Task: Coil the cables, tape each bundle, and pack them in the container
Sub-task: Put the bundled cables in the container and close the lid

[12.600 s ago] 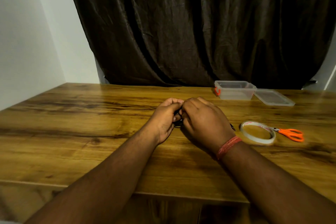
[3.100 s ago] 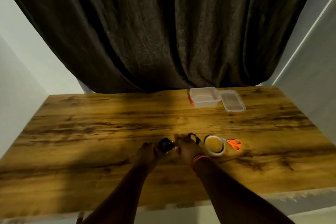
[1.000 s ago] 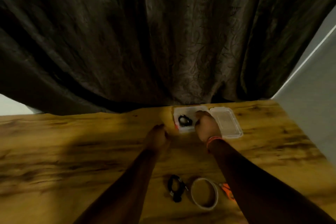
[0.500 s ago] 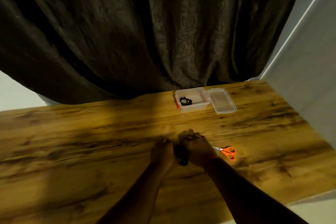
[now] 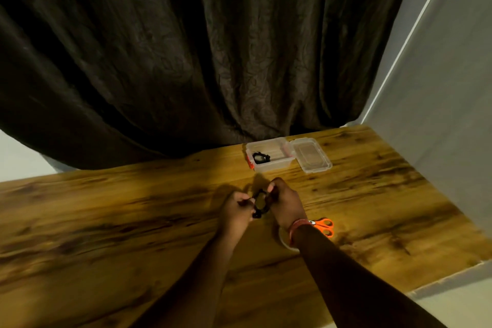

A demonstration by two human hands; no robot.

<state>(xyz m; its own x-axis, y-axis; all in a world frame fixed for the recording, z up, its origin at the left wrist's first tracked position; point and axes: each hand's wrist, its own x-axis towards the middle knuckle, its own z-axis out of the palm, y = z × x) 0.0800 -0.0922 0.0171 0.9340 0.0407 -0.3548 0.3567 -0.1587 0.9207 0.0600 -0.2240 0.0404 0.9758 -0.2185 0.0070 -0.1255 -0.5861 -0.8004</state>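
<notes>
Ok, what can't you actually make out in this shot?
- Tape roll, head view: mostly hidden under the right forearm.
- Scissors: blades hidden by the wrist.
- Cable between the left hand and right hand: dark, blurred, taping unclear.
- Bundle in the container: too small.

Centre of frame: left hand (image 5: 235, 212) and right hand (image 5: 286, 204) both pinch a small coiled black cable (image 5: 260, 202) just above the wooden bench (image 5: 106, 221). Upper centre right: clear plastic container (image 5: 271, 165), open, a coiled black cable bundle (image 5: 260, 158) inside; lid (image 5: 311, 156) touching its right side. Orange-handled scissors (image 5: 323, 226) right of right wrist; tape roll (image 5: 283, 241) partly hidden beneath it. Dark curtain (image 5: 213, 48) behind.
</notes>
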